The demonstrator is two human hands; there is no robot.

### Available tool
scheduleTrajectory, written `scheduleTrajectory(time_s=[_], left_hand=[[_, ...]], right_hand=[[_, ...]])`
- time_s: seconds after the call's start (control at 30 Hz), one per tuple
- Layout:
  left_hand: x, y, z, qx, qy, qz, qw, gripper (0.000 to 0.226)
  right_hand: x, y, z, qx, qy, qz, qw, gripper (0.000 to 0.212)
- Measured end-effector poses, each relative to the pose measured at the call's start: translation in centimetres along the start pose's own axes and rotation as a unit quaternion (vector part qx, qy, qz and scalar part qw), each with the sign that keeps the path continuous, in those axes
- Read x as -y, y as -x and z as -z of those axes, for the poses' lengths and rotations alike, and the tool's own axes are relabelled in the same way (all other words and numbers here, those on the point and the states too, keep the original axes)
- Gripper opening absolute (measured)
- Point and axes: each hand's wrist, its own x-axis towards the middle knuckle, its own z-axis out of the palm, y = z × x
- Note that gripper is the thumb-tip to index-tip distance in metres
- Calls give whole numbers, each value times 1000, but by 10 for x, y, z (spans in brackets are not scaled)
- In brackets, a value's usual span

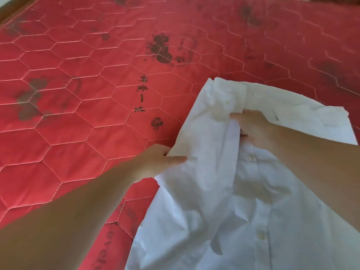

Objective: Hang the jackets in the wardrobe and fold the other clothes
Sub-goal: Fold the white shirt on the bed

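A white button-up shirt (210, 191) lies spread on the red quilted mattress (81, 106), collar end away from me, at the lower right. My left hand (155, 162) pinches the shirt's left edge near the shoulder, thumb on top of the cloth. My right hand (253, 127) grips the fabric near the collar and the button placket, fingers curled round a fold. Two buttons show along the placket below that hand.
The mattress fills the view, with hexagon stitching, dark stains and black printed marks (142, 94) in the middle. A wooden bed edge (11, 10) runs along the far left corner.
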Motion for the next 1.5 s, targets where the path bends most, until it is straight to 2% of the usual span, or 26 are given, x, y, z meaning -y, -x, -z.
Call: scheduleTrajectory(time_s=[0.1,0.2,0.23,0.3,0.33,0.4,0.47,0.5,0.57,0.77,0.87,0.93,0.97,1.03,1.1,1.13,1.23,1.37,1.43,1.5], left_hand=[[6,4,17,-2,-51,-5,999,32],[17,8,33,-42,-54,-12,998,38],[22,10,37,-44,-41,-8,998,38],[33,13,39,-31,-31,1,999,39],[38,13,39,-28,-32,6,999,41],[44,11,38,-40,-26,7,999,42],[46,9,38,-42,-20,1,999,42],[45,8,39,-34,-16,1,999,41],[48,9,40,-18,-12,0,1000,40],[52,6,40,-26,-20,-10,999,47],[50,8,37,-58,-32,-21,998,49],[48,16,36,-56,-24,-20,998,51],[47,22,37,-31,-31,-21,999,50],[48,38,40,58,-91,-30,994,33],[53,55,41,130,-154,-17,979,19],[57,61,42,133,-167,-6,977,20],[68,68,41,55,-165,12,985,21],[75,75,24,-61,-165,-26,984,26],[82,79,9,-125,-122,-58,983,22],[89,87,-6,-203,-92,-77,972,28]], right_hand=[[2,-6,-1,-25,-60,-4,998,10],[1,-6,-2,-10,-39,-36,999,15],[1,-7,-5,-14,-13,-32,999,14],[1,-12,-10,-84,121,51,988,16],[2,-13,-14,-140,215,122,959,27],[3,-9,-28,-197,382,282,858,49],[3,-3,-49,-134,512,366,765,56],[-1,-5,-57,-74,551,351,753,59],[-12,-15,-70,5,592,271,759,66],[-2,-38,-71,-2,604,237,761,68],[-18,0,-80,-37,533,342,773,69],[-46,45,-86,-28,460,415,784,71],[-62,68,-88,-20,432,435,790,70],[-96,105,-85,-18,401,455,795,63],[-130,126,-76,-14,418,469,778,60],[-145,132,-70,-10,443,474,761,59],[-170,136,-51,-8,514,448,731,58],[-168,148,-52,-42,528,407,744,58],[-169,173,-58,-34,493,434,753,58],[-179,209,-66,19,468,481,741,60]])
